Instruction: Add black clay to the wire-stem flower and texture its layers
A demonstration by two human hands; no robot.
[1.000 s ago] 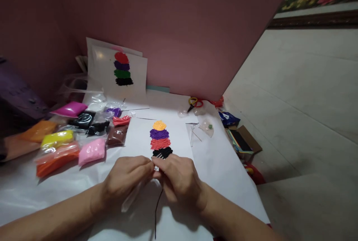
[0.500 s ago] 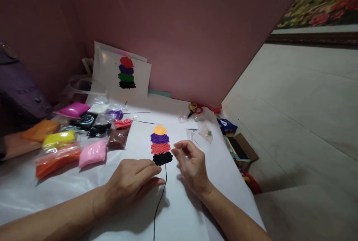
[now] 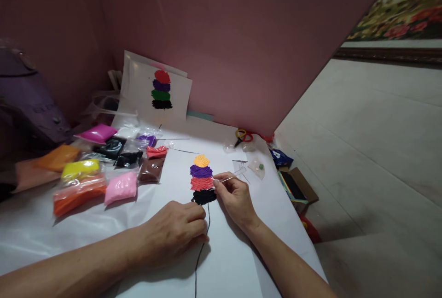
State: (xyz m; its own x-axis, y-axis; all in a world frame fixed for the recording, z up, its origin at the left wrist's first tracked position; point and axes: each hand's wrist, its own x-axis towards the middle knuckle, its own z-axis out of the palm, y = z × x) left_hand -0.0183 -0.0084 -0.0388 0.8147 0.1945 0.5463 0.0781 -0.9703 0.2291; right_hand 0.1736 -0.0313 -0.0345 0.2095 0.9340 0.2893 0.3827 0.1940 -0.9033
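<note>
Holding a thin clear tool pinched between thumb and fingertips, the right hand is now working at the right side of the clay stack, the tool's near tip touching or just beside the red layer. Half a second ago this hand was hovering open and empty beside the stack, and a second ago both hands were bunched together over the black layer; the hands are now apart, which suggests shaping by hand is giving way to detailing with the tool.

The left hand is resting palm-down on the white sheet, fingers curled loosely, its fingertips touching or just beside the black cord; whether it is pinching the cord cannot be told.

The clay stack is lying near the middle of the sheet, well apart from the near edge of the table. It is showing four textured lobes in a column: orange at the far end, then purple, red and black nearest the person. The black cord is running from the black lobe toward the near edge.

Clay packets in pink, yellow, orange, brown and black are lying toward the left edge. A finished sample card is leaning at the far edge, and scissors are lying at the far right.
</note>
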